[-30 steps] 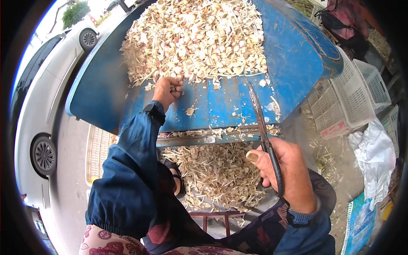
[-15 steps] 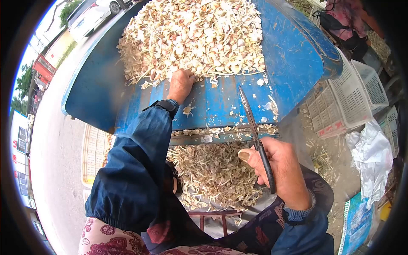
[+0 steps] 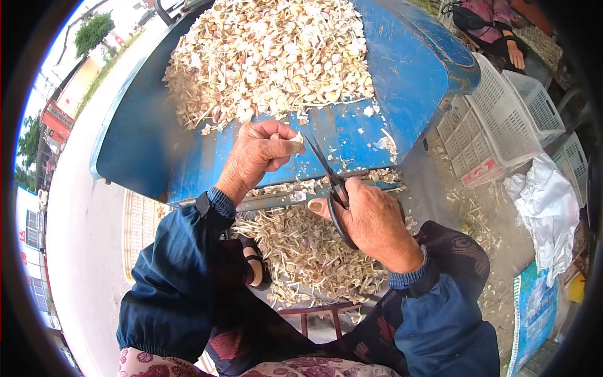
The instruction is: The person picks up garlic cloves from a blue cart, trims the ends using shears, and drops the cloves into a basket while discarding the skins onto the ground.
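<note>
My left hand [image 3: 254, 156] pinches a small pale garlic clove [image 3: 298, 139] between thumb and fingertips, above the front of a blue metal tray [image 3: 414, 81]. My right hand [image 3: 379, 224] grips a pair of dark scissors [image 3: 336, 182], fingers in the handle loops. The scissor tips point up and left, right beside the clove. Behind both hands, a large heap of garlic cloves [image 3: 270, 56] lies in the tray. Below the tray edge, a pile of dry stems and skins [image 3: 314, 257] lies between my knees.
White plastic crates [image 3: 490, 119] stand on the ground at the right, with a white plastic bag [image 3: 545, 210] in front of them. A blue sack [image 3: 534, 314] lies lower right. Another person's hand [image 3: 515, 54] shows at the upper right. A yellowish crate [image 3: 135, 226] is left of the tray.
My left hand has left the edge of the garlic heap and come back toward me, now with a clove. My right hand has moved up and left, bringing the scissors to it.
</note>
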`<state>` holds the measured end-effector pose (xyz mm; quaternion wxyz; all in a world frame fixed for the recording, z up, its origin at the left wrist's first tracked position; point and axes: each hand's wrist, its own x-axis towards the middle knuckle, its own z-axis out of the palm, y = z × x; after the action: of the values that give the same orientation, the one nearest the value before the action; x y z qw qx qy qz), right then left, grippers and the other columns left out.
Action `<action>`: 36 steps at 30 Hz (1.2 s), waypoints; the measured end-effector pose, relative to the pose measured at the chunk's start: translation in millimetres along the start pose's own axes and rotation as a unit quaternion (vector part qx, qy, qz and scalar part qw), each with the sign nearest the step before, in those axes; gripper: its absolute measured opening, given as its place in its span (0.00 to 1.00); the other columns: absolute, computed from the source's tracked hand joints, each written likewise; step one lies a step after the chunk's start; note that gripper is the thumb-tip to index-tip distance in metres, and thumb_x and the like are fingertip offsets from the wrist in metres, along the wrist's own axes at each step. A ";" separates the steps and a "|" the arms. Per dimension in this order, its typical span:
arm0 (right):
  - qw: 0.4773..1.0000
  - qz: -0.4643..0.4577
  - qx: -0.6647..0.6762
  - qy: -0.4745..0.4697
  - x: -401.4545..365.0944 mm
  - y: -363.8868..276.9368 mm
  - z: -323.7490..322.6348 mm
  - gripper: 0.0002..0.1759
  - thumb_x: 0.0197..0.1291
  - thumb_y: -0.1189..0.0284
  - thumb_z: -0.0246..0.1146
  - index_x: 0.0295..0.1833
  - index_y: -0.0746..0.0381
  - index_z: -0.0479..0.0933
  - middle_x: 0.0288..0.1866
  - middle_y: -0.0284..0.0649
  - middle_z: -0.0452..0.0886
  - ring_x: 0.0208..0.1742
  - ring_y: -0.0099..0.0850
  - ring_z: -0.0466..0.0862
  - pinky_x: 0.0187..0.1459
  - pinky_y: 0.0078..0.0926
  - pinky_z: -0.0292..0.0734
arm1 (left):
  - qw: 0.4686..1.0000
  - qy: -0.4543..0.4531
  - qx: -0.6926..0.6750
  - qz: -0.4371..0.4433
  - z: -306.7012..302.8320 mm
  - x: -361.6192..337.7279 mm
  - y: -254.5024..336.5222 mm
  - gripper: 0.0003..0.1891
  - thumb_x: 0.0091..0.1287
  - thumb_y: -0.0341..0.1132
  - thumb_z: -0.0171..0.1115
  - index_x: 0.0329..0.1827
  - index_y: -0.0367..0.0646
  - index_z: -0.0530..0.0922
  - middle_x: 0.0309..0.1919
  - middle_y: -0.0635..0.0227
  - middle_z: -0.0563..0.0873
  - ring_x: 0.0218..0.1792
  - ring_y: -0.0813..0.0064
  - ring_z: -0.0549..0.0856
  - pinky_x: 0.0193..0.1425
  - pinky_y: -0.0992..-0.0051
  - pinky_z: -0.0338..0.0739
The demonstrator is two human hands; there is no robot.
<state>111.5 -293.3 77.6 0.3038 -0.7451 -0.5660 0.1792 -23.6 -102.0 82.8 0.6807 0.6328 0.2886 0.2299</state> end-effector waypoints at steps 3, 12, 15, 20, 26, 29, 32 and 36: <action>0.999 -0.012 -0.031 0.004 0.6 -1.7 4.6 0.31 0.61 0.46 0.64 0.34 0.68 0.71 0.23 0.53 0.78 0.31 0.55 0.81 0.36 0.50 0.73 | 1.000 0.005 0.020 0.022 9.7 -9.4 3.3 0.03 0.56 0.24 0.69 0.30 0.36 0.81 0.16 0.76 0.76 0.16 0.88 0.69 0.19 0.83 0.58; 0.926 0.100 0.345 -0.116 -4.9 -6.2 13.5 0.29 0.67 0.47 0.59 0.30 0.64 0.71 0.17 0.34 0.70 0.16 0.27 0.72 0.21 0.28 0.69 | 1.000 0.004 0.016 0.012 10.0 -20.7 8.4 0.03 0.57 0.24 0.68 0.29 0.36 0.81 0.16 0.75 0.76 0.16 0.89 0.69 0.19 0.83 0.57; 0.817 0.195 0.538 -0.070 -9.8 -12.1 11.2 0.31 0.69 0.43 0.54 0.30 0.63 0.70 0.15 0.30 0.66 0.13 0.22 0.68 0.15 0.22 0.65 | 0.998 -0.032 -0.039 -0.033 16.8 -39.7 1.7 0.02 0.56 0.23 0.68 0.30 0.35 0.82 0.16 0.74 0.77 0.16 0.88 0.68 0.18 0.83 0.56; 0.738 0.224 0.637 -0.010 -6.5 -5.3 -4.2 0.32 0.67 0.40 0.53 0.34 0.62 0.72 0.18 0.33 0.69 0.17 0.27 0.73 0.20 0.28 0.74 | 0.971 0.043 -0.212 -0.096 -39.0 -10.7 -13.4 0.15 0.59 0.25 0.62 0.49 0.30 0.77 0.29 0.62 0.82 0.16 0.86 0.67 0.17 0.84 0.55; 0.780 0.222 0.584 -0.023 -9.1 0.7 -1.5 0.36 0.68 0.39 0.52 0.37 0.67 0.75 0.19 0.38 0.72 0.19 0.26 0.75 0.21 0.23 0.72 | 0.950 0.274 -0.128 -0.071 -159.1 64.4 -57.8 0.09 0.63 0.31 0.66 0.30 0.41 0.75 0.22 0.70 0.77 0.18 0.86 0.69 0.17 0.85 0.58; 0.790 0.226 0.570 -0.024 -6.6 2.3 -2.0 0.36 0.68 0.40 0.52 0.37 0.67 0.75 0.19 0.38 0.72 0.19 0.26 0.75 0.22 0.23 0.71 | 0.935 0.342 0.016 -0.088 -160.1 95.5 -71.1 0.12 0.60 0.33 0.70 0.24 0.39 0.77 0.17 0.72 0.76 0.18 0.82 0.72 0.19 0.78 0.64; 0.797 0.227 0.558 -0.023 -4.7 0.2 -2.7 0.36 0.68 0.40 0.51 0.36 0.68 0.75 0.19 0.38 0.72 0.18 0.26 0.74 0.22 0.23 0.70 | 0.873 0.319 0.360 0.081 -132.3 98.6 -77.9 0.15 0.58 0.36 0.71 0.22 0.33 0.79 0.15 0.64 0.79 0.18 0.72 0.77 0.24 0.71 0.70; 0.809 0.226 0.542 -0.034 -6.0 0.3 -8.2 0.36 0.69 0.41 0.52 0.36 0.68 0.75 0.19 0.38 0.72 0.18 0.26 0.74 0.22 0.22 0.70 | 0.794 0.274 0.520 0.157 -127.9 110.3 -100.3 0.14 0.59 0.38 0.66 0.26 0.33 0.82 0.20 0.51 0.83 0.28 0.52 0.83 0.36 0.60 0.76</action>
<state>114.9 -301.1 83.1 0.5894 -0.5600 -0.2023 0.5460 -36.0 56.7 -32.3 0.0961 0.8386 0.4355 0.3128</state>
